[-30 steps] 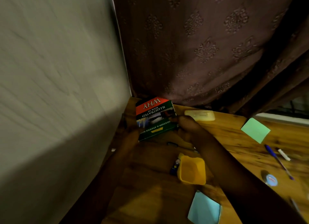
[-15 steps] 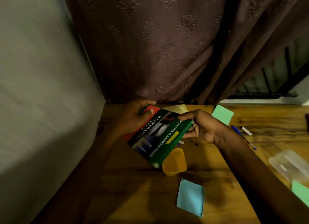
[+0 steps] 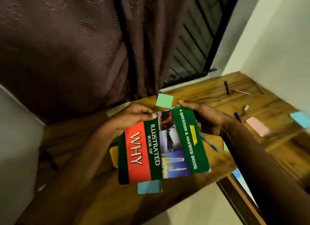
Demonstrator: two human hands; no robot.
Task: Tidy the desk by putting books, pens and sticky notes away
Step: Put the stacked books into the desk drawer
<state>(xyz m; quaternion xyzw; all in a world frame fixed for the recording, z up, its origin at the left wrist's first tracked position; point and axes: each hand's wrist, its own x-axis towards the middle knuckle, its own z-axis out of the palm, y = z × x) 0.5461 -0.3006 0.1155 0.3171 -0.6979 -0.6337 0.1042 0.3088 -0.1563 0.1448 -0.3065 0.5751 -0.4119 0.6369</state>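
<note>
Left hand [image 3: 132,119] grips the book [image 3: 161,151] at its far left corner, thumb flat on the glossy cover and fingers curled behind; the right hand [image 3: 208,119] clasps the far right edge, fingers wrapped over the top. Between them the book hangs above the bench [image 3: 268,141], tilted, cover up: a rectangular paperback with green borders, a red band lettered WHY, and a strip of photographs down the middle. Its near corners look slightly worn. Just beyond the fingertips of both hands a square green note [image 3: 164,100] lies flat on the grainy, varnished wood. Below the left wrist a yellow cup [image 3: 113,156], smooth plastic, peeks out from behind the spine. A blue note [image 3: 149,187] shows under the book's near edge. Beneath the right wrist a slim blue pen [image 3: 209,143] slants across the wood. Right of the right hand lie a blurred pink note [image 3: 257,128] and, further out, a pale blue square [image 3: 300,119]. Well beyond the right hand, a purple pen [image 3: 226,87] and a thin pink pen [image 3: 239,91] meet at an angle. Behind both hands a heavy brown curtain [image 3: 67,48] with an embossed motif hangs in folds beside a dark barred grille [image 3: 192,48].
</note>
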